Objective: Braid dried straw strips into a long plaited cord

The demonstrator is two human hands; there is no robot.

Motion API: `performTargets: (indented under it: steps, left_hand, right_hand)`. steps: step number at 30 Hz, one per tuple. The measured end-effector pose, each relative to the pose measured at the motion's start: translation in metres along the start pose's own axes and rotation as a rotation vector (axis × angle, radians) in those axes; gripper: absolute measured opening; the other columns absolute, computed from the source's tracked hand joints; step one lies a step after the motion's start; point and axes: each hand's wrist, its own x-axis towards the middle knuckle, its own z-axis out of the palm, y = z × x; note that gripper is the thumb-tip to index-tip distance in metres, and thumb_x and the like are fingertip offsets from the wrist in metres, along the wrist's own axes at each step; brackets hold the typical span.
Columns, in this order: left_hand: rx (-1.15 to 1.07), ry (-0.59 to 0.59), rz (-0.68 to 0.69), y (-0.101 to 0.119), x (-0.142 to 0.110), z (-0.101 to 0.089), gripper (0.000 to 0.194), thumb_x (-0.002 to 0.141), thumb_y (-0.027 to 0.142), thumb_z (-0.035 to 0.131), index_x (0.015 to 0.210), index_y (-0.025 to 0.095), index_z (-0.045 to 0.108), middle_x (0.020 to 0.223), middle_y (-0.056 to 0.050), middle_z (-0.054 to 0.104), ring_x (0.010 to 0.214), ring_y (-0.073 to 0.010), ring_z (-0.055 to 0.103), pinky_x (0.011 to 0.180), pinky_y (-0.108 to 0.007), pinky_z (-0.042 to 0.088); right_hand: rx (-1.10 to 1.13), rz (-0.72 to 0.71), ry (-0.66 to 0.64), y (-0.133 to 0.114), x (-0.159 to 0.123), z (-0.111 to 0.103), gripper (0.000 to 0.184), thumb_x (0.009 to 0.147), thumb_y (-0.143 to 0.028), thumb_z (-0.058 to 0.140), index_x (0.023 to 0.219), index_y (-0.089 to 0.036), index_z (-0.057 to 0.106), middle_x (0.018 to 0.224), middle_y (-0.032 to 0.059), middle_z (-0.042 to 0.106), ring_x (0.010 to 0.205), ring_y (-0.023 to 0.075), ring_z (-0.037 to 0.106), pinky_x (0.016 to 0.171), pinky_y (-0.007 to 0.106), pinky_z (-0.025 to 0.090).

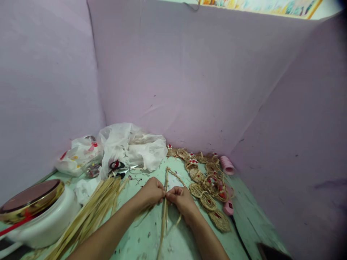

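My left hand [152, 192] and my right hand [181, 198] meet at the middle of a green table [141, 242], both closed in a pinch on a thin bundle of straw strips [164, 216]. The bundle runs from near the table's front edge up between the fingers, and its upper part [173, 174] looks braided. The fingertips touch each other around it.
A sheaf of loose straw strips [92, 213] lies to the left. A white jar with a gold lid [35, 213] stands at far left. Scissors [119, 167] and white plastic bags [132, 146] lie behind. Woven straw rounds with red beads [208, 187] and a pink spool [227, 165] lie right. Lilac panels enclose the table.
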Motion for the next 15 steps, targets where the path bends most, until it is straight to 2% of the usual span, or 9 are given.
performTargets:
  steps: [3, 5, 8, 10, 12, 15]
  left_hand:
    - [0.039, -0.069, -0.012, 0.008, -0.008, -0.010, 0.013, 0.055, 0.013, 0.044, 0.043, 0.014, 0.050, 0.029, 0.004, 0.035, 0.028, -0.0059, 0.026, 0.034, -0.020, 0.018]
    - [0.112, -0.075, -0.038, 0.012, -0.013, -0.013, 0.011, 0.054, 0.014, 0.046, 0.045, 0.013, 0.052, 0.034, 0.002, 0.041, 0.030, -0.0064, 0.028, 0.035, -0.021, 0.020]
    - [0.245, -0.045, -0.100, 0.016, -0.020, -0.008, 0.012, 0.057, 0.019, 0.048, 0.050, 0.013, 0.055, 0.039, -0.001, 0.048, 0.033, -0.0088, 0.035, 0.036, -0.022, 0.024]
    - [0.353, 0.022, -0.080, 0.019, -0.025, 0.002, 0.013, 0.059, 0.021, 0.049, 0.054, 0.012, 0.058, 0.046, -0.004, 0.053, 0.040, -0.0123, 0.044, 0.039, -0.022, 0.027]
    - [0.481, 0.144, -0.019, 0.020, -0.031, 0.014, 0.014, 0.061, 0.019, 0.049, 0.060, 0.012, 0.061, 0.057, -0.009, 0.059, 0.054, -0.0170, 0.054, 0.045, -0.022, 0.032]
    - [0.619, 0.253, 0.035, 0.021, -0.039, 0.028, 0.022, 0.064, 0.017, 0.046, 0.075, 0.013, 0.064, 0.072, -0.014, 0.063, 0.069, -0.0230, 0.059, 0.055, -0.026, 0.038]
  right_hand:
    - [0.017, 0.038, 0.013, -0.003, -0.002, 0.000, 0.014, 0.053, -0.025, 0.058, 0.048, -0.013, 0.054, 0.045, 0.0002, 0.053, 0.044, 0.0066, 0.037, 0.047, 0.021, 0.026]
    - [0.016, 0.062, 0.023, -0.006, -0.003, 0.001, 0.015, 0.053, -0.026, 0.058, 0.047, -0.013, 0.053, 0.044, -0.0001, 0.053, 0.043, 0.0061, 0.035, 0.046, 0.021, 0.024]
    - [0.053, 0.086, 0.026, -0.006, -0.004, 0.001, 0.013, 0.052, -0.025, 0.058, 0.048, -0.013, 0.053, 0.044, -0.0008, 0.052, 0.042, 0.0059, 0.035, 0.045, 0.021, 0.023]
    - [0.094, 0.100, 0.039, -0.006, -0.003, 0.001, 0.011, 0.051, -0.023, 0.058, 0.049, -0.013, 0.052, 0.043, -0.0019, 0.051, 0.042, 0.0056, 0.034, 0.045, 0.021, 0.023]
    - [0.128, 0.104, 0.061, -0.004, -0.002, 0.001, 0.010, 0.049, -0.021, 0.058, 0.049, -0.013, 0.051, 0.042, -0.0031, 0.049, 0.041, 0.0054, 0.034, 0.045, 0.020, 0.022]
    - [0.161, 0.113, 0.055, -0.003, -0.002, 0.000, 0.009, 0.048, -0.019, 0.057, 0.049, -0.013, 0.052, 0.042, -0.0034, 0.048, 0.040, 0.0053, 0.034, 0.044, 0.020, 0.023]
